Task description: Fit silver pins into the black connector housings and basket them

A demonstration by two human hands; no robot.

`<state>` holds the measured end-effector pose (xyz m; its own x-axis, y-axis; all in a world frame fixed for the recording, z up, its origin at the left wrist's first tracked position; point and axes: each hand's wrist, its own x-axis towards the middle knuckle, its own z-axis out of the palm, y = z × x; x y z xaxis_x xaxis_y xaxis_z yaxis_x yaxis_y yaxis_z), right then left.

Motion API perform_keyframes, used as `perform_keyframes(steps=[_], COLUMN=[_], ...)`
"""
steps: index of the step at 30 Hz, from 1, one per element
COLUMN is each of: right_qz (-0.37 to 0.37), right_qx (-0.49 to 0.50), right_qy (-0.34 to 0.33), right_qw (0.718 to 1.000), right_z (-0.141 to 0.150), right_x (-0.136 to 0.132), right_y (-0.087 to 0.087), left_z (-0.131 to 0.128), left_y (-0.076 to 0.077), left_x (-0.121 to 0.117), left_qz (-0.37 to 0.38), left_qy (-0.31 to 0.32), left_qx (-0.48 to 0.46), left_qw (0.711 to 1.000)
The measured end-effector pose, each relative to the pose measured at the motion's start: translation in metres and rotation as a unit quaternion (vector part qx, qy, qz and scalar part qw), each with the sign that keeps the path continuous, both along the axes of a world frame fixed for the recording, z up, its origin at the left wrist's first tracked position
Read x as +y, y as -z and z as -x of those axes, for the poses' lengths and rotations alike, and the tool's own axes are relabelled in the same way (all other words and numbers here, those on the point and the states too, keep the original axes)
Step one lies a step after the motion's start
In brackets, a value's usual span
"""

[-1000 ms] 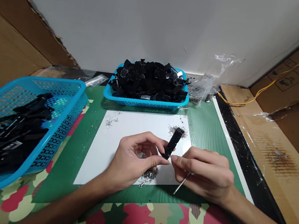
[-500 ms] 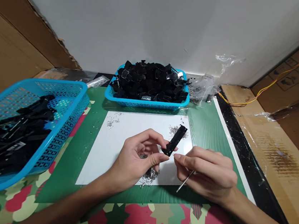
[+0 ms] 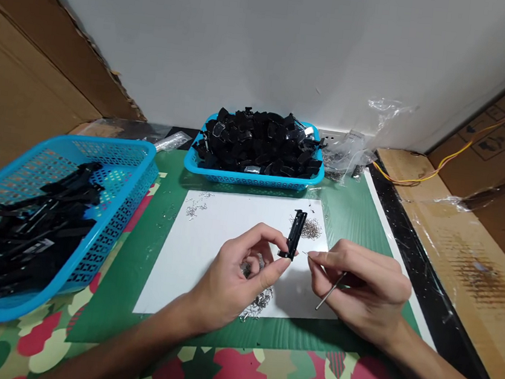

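Between thumb and fingers of my left hand stands a slim black plastic part, held nearly upright over the white sheet. My right hand is closed a short way to the right of it, apart from the part. A tiny thin wire piece sticks out from its thumb and index fingertips. The same hand also keeps a thin metal rod tucked in the fingers, pointing down. Under my left hand lies a heap of small silvery metal pieces, partly hidden. Behind the black part is a pile of fine brownish wire pieces.
A blue basket heaped with black plastic parts stands at the back. Another blue basket with long black parts is on the left. Small wire bits lie on the sheet's far left. Clear plastic bags and cardboard are at the right.
My left hand has turned the black part so that it stands more upright with a narrower side showing. My right hand has drawn away to the right, and the wire piece at its fingertips shows clearly.
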<state>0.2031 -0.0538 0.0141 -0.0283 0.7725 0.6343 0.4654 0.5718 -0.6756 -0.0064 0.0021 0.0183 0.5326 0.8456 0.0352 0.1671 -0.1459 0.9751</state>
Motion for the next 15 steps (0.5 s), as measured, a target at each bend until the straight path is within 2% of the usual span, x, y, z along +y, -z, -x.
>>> perform_keyframes(steps=[2, 4, 7, 9, 12, 15], right_qz=[0.028, 0.105, 0.258, 0.328, 0.403, 0.443], right_qx=[0.020, 0.070, 0.175, 0.232, 0.275, 0.270], right_qy=[0.009, 0.022, 0.009, -0.009, -0.023, -0.042], right_qw=[0.999, 0.992, 0.950, 0.916, 0.872, 0.854], right_z=[0.001, 0.001, -0.004, -0.010, -0.018, -0.023], right_x=[0.001, 0.004, 0.012, 0.017, 0.022, 0.024], right_y=[-0.002, -0.004, -0.005, -0.002, 0.006, 0.010], left_z=[0.000, 0.000, 0.002, 0.005, 0.007, 0.008], left_y=[0.000, 0.001, 0.002, 0.002, 0.002, 0.003], left_x=[0.000, 0.000, 0.001, 0.003, 0.005, 0.009], left_qz=[-0.015, -0.027, -0.059, -0.089, -0.127, -0.167], left_qy=[-0.003, -0.004, 0.007, 0.027, 0.082, 0.124], left_qx=[-0.005, -0.001, 0.035, 0.049, 0.046, 0.055], left_qw=[1.000, 1.000, 0.998, 0.994, 0.987, 0.977])
